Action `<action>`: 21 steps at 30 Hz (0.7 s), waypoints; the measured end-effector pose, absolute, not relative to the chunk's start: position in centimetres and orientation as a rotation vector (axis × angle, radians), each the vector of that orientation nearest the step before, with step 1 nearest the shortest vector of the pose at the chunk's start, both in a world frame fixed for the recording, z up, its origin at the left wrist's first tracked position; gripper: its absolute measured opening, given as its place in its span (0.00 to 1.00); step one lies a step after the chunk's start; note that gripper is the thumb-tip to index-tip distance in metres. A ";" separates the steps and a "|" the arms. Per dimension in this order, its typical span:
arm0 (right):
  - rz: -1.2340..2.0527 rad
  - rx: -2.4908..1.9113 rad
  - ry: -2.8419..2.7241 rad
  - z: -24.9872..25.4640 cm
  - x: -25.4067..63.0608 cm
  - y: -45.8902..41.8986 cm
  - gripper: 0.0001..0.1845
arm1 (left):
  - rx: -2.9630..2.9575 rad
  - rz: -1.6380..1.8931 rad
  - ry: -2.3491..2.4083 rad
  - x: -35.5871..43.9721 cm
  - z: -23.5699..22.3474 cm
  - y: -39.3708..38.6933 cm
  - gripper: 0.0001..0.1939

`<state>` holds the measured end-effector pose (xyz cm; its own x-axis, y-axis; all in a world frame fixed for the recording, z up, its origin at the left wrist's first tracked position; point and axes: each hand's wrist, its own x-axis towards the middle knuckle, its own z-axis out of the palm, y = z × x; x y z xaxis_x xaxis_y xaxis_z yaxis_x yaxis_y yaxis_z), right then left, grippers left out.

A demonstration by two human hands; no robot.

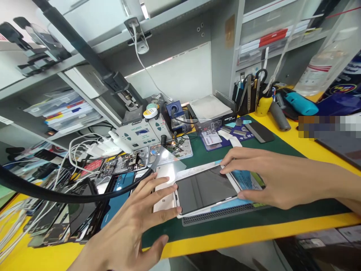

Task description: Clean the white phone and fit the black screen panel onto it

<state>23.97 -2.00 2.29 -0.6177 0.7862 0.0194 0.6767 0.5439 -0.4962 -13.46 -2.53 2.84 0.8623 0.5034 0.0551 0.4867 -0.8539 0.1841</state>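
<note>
A phone point(207, 190) with a dark screen and a white frame lies near the front of the green mat, on top of light blue and white sheets. My right hand point(265, 175) grips its right end, thumb at the near edge and fingertips at the far edge. At the left end, the fingertips of my left hand point(138, 214) rest against the edge, fingers spread and thumb held apart. Partly beneath those fingers is a pale phone back cover point(162, 206) with an "MI" logo. A perforated grey strip point(217, 214) shows along the phone's near side.
A black hose point(93, 197) arches across the left side, above stacked phone parts point(67, 214). Behind stand a control station point(142, 131) and a flat-topped device point(211, 109). Tools in a holder point(251, 92), a yellow container point(264, 105) and a clear bottle point(321, 67) line the right.
</note>
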 end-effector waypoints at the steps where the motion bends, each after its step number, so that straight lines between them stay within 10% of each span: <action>1: 0.659 -1.226 -2.542 2.2 24.0 -2.0 0.24 | 2.873 0.142 0.770 -13.5 2.9 -2.6 0.32; 21: 0.617 -1.259 -2.569 2.1 24.0 -2.0 0.28 | 2.877 0.087 0.761 -13.4 3.3 -3.0 0.33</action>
